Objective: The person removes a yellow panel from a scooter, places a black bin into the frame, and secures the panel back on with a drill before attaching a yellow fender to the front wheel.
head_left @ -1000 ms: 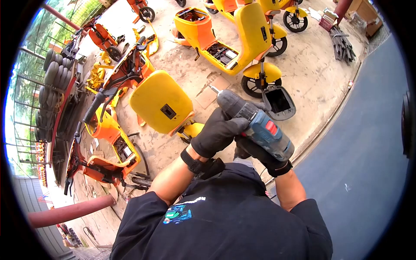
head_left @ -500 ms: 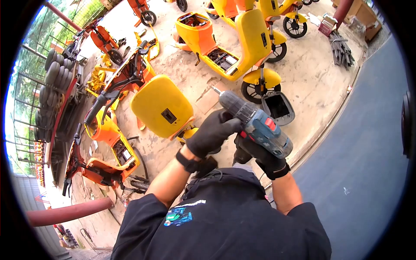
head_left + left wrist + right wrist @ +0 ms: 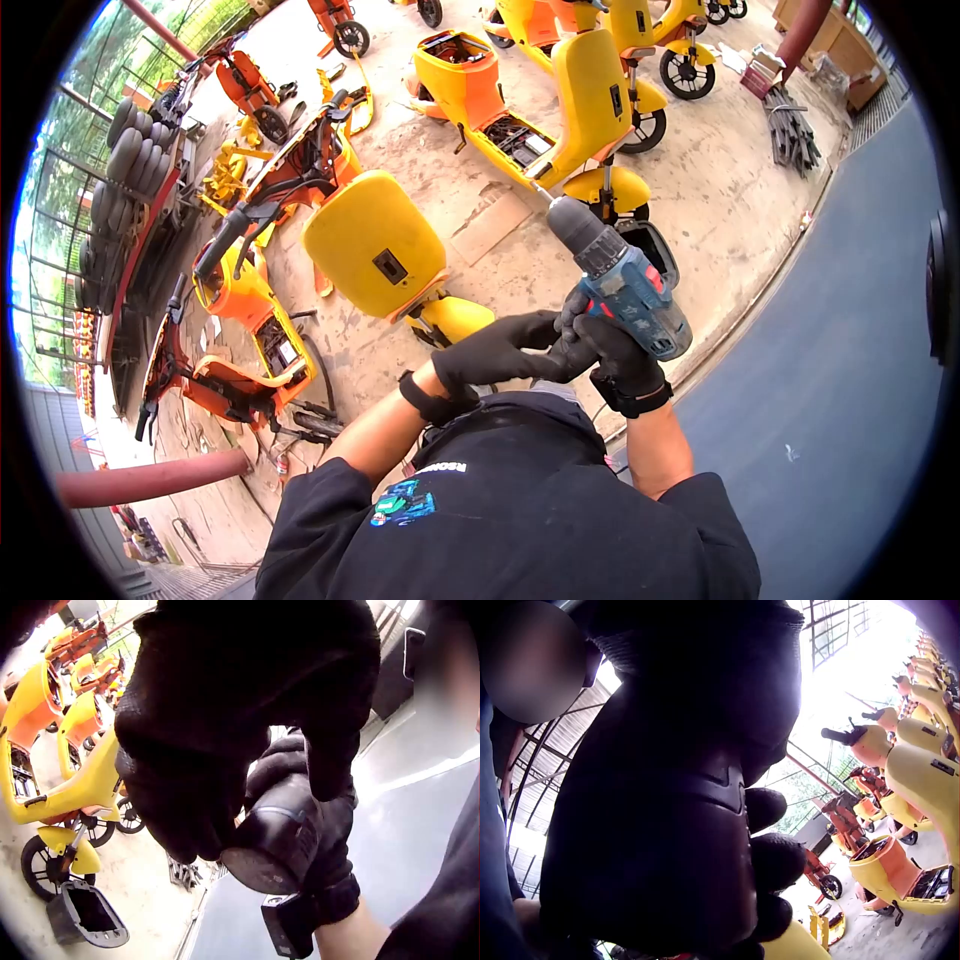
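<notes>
A blue and black cordless drill (image 3: pixel 640 305) is held up in front of the chest, its bit pointing up and to the left. My black-gloved right hand (image 3: pixel 622 362) wraps round its handle. My left hand (image 3: pixel 490 350), also gloved, is at the bottom of that handle, thumb and fingers on either side of its round black end (image 3: pixel 262 868). In the right wrist view the back of the drill (image 3: pixel 652 855) is dark and large, with several right fingers (image 3: pixel 776 859) showing past it.
A yellow scooter panel (image 3: pixel 375 225) stands ahead, left of the drill. Partly stripped yellow scooters (image 3: pixel 500 120) stand farther off. On the floor a grey open bin (image 3: pixel 105 915) sits by a front wheel. Tires (image 3: pixel 135 155) are stacked at left; a blue-grey surface (image 3: pixel 830 330) runs along the right.
My left hand has left the side of the drill and moved down to the end of its handle. The drill has turned more upright and shifted slightly right in the right hand.
</notes>
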Available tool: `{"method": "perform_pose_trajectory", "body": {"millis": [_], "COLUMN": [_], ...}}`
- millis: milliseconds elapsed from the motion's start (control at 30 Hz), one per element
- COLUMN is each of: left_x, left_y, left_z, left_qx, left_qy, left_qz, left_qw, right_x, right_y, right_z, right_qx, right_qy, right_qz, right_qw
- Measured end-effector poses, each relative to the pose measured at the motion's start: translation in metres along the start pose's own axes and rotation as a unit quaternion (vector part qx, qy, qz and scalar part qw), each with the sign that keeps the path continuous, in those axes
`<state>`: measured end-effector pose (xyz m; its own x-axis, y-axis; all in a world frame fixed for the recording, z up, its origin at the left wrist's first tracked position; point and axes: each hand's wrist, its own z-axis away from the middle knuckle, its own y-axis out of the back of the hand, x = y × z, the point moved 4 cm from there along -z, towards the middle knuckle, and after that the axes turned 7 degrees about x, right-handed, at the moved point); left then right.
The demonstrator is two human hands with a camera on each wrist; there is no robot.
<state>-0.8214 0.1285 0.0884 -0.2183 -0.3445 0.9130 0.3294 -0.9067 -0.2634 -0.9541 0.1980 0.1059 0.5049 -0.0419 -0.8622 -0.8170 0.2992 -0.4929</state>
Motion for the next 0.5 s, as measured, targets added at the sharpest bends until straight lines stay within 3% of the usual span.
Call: {"method": "perform_pose_trajectory", "body": {"millis": [200,367,500], "left_x": [-0.010,-0.016,-0.010], "left_y": [-0.009,-0.011,-0.015], "left_z": [-0.004,-0.008,-0.006], "left_qx": [0.025,0.026,0.031], "left_qy": [-0.031,-0.036,-0.063], "left_qz": [-0.143,-0.160,-0.157], "left_qw": [0.989,0.986,0.985], "right_x": [0.007,-0.014,-0.003], "right_y": [0.006,-0.009,0.007], "right_z": [-0.002,0.005,0.001], "right_qx": [-0.037,0.040,0.005], "right_qy": [0.013,-0.026,-0.026], "right_qz": [-0.022,-0.025,0.021], "right_qw": [0.999,0.999,0.999]}}
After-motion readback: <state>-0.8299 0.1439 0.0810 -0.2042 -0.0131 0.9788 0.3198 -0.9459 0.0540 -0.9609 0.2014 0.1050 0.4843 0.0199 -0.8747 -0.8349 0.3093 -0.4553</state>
